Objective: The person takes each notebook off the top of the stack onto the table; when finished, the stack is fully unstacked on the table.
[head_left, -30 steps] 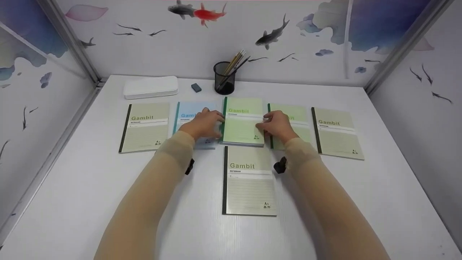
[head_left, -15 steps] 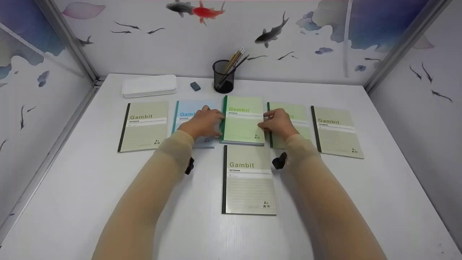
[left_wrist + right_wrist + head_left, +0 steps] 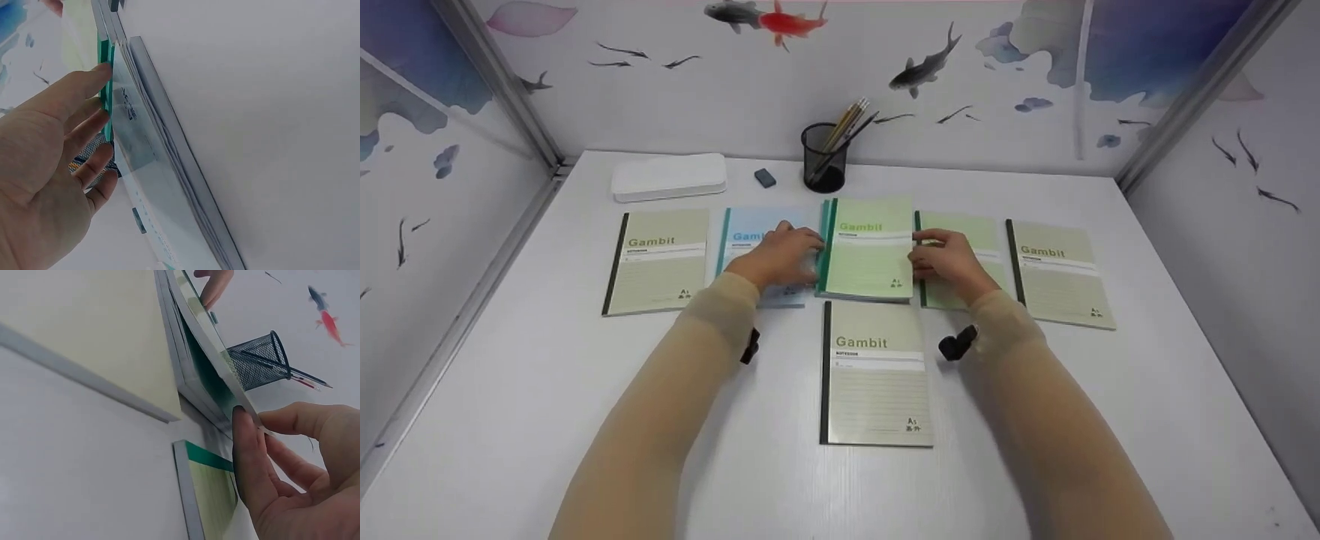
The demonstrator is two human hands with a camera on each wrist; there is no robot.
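A green notebook (image 3: 870, 262) tops a small stack in the middle of the table, offset to the right so teal and green spines (image 3: 108, 124) below show at its left. My right hand (image 3: 949, 259) pinches its right edge between thumb and fingers; in the right wrist view that notebook (image 3: 197, 320) tilts up, a gap beneath it. With relaxed fingers, my left hand (image 3: 781, 256) touches the spine side of the stack, above a light blue notebook (image 3: 739, 225). Behind my right hand lies another green notebook (image 3: 986, 236).
Beige notebooks lie at far left (image 3: 656, 277), far right (image 3: 1065, 277) and front centre (image 3: 877, 394). Along the back edge are a white case (image 3: 669, 178), a dark eraser (image 3: 765, 178) and a black mesh pen cup (image 3: 825, 161) with pencils. Printed wall panels enclose the table.
The top green notebook has slid slightly right off the stack's left edge, baring the spines beneath. My right hand has moved right with it; my left hand stays about where it was.
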